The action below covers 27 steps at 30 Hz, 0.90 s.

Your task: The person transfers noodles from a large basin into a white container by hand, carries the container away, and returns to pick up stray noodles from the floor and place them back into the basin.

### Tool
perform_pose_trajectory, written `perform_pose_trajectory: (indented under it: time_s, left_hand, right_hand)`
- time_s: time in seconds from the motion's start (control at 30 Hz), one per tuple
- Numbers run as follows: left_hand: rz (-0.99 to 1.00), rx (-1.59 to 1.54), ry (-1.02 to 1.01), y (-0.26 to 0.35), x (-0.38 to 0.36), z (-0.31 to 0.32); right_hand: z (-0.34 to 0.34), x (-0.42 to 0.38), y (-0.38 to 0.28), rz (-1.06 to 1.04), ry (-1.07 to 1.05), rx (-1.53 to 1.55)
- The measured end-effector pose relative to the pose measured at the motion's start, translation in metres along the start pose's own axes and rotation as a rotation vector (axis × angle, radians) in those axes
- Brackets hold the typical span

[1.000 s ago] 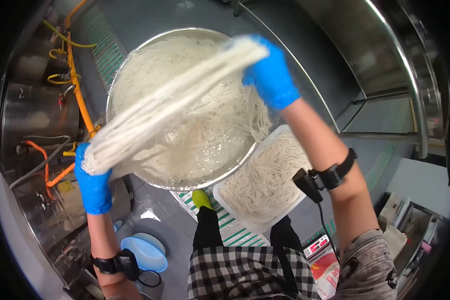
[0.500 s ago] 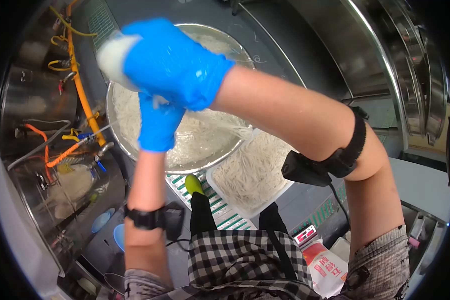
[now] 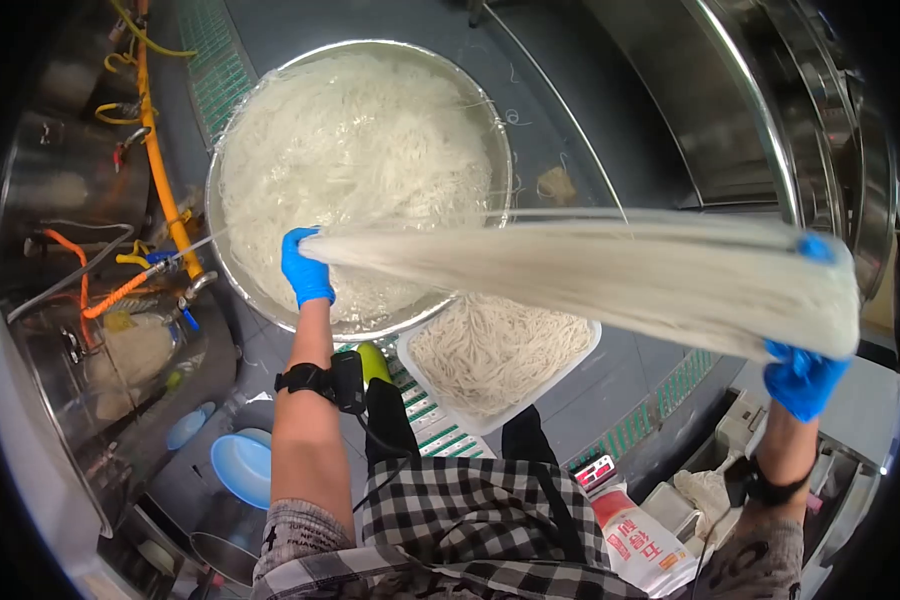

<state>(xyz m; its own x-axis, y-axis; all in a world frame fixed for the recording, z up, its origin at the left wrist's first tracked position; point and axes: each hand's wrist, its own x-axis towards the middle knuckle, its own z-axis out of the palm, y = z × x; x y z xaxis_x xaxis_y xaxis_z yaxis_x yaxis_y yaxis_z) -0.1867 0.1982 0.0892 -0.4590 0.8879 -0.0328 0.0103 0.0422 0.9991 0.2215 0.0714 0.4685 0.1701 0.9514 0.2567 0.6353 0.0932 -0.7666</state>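
Note:
A long bundle of pale noodles (image 3: 570, 270) stretches across the view between my two blue-gloved hands. My left hand (image 3: 307, 268) is closed round its narrow end, over the near side of a large round metal basin (image 3: 508, 165). Far out to the right, my right hand (image 3: 805, 375) grips the broad, looped end, with blue fingers showing on both sides of it. The bundle is blurred along its length. More noodles (image 3: 355, 150) lie in water in the basin. Below the stretched bundle, a white rectangular tub (image 3: 425, 380) holds thicker noodle strands (image 3: 500, 355).
Light blue bowls (image 3: 242, 468) lie at lower left, near steel equipment with an orange hose (image 3: 130, 295). A red and white sack (image 3: 642, 540) and a small red-display device (image 3: 595, 472) are at lower right. Green-slotted drain grating (image 3: 635, 435) crosses the floor.
My hands were together over the basin with the noodles bunched up. Now my right hand has swung far right, drawing the bundle out long, while my left stays over the basin.

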Motion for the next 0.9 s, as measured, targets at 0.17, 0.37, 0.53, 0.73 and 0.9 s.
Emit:
perform_pose_trajectory:
  time_s: [0.17,0.37,0.53,0.73,0.9]
  left_hand:
    - [-0.254,-0.653,0.225,0.059,0.037,-0.012]
    - [0.322,-0.226,-0.087,0.281,0.094,-0.039]
    - [0.681,0.324,-0.088,0.396,0.093,-0.076]
    - [0.466,0.452,-0.361,0.304,-0.045,-0.026]
    - [-0.025,0.383,-0.643,0.173,-0.202,0.014]
  right_hand:
    - [-0.091,-0.039,-0.001,0.236,0.112,0.353]
    - [-0.093,-0.082,0.039,0.608,0.386,0.621]
    - [-0.055,-0.103,0.086,0.702,0.241,0.943]
    - [0.017,-0.142,0.150,0.941,0.369,0.992]
    - [0.105,-0.172,0.200,0.897,0.211,1.006]
